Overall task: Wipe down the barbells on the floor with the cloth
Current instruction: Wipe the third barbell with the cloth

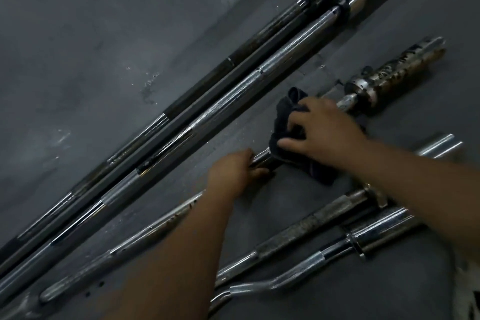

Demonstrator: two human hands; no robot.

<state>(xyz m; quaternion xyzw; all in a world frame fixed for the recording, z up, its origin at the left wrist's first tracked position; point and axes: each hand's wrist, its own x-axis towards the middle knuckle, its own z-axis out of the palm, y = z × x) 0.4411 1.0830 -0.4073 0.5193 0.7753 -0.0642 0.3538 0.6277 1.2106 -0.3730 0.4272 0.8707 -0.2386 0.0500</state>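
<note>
Your right hand (322, 132) curls over the dark cloth (283, 117), clamping it around the shaft of the rusty barbell (394, 75). Your left hand (231, 171) grips that same shaft bare, just down-left of the cloth. The rusty barbell lies on the grey floor (78, 34). 2 long barbells (233, 91) lie side by side up-left of it; 2 shorter bars (298, 231) lie to its lower right.

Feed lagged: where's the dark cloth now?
Head view, right of centre: dark cloth draped over the rusty steel barbell, gripped by the right hand, beside the left hand.
</note>
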